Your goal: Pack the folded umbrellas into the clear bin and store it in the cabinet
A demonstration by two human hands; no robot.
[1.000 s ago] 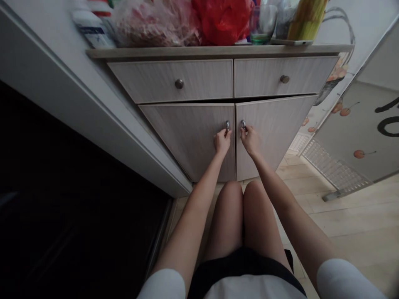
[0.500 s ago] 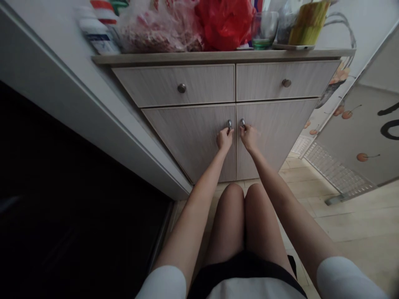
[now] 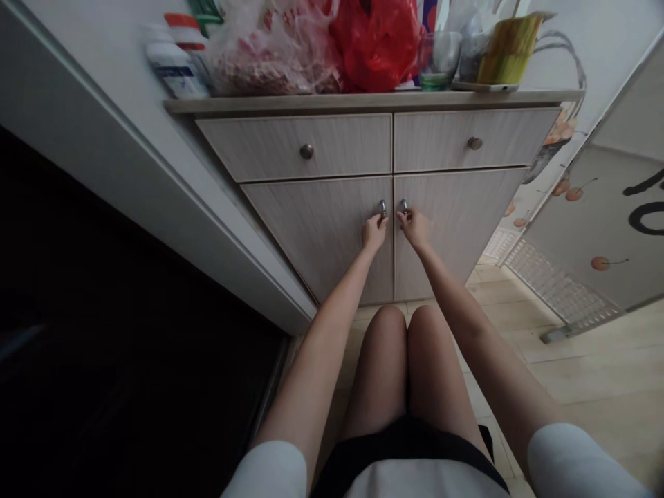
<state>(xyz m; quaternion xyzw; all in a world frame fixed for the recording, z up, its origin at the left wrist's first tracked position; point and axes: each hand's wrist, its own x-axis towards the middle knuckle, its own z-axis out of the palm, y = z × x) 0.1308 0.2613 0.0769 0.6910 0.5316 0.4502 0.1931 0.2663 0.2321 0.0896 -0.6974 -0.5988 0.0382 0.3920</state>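
Two closed doors form the lower part of a pale wood-grain cabinet: a left door and a right door. Near their shared edge, each has a small metal handle. My left hand pinches the left door handle at its lower end. Fingers closed, my right hand grips the right door handle. Above the doors are two shut drawers, the left one with a round knob and the right one with another knob.
On the cabinet top stand white bottles, a clear bag, a red bag, a glass and a yellow packet. A cherry-patterned panel is at the right; my knees are below the doors.
The camera view has shifted slightly, so the cabinet top appears a little lower. Both hands remain at the handles, and the doors are still closed.
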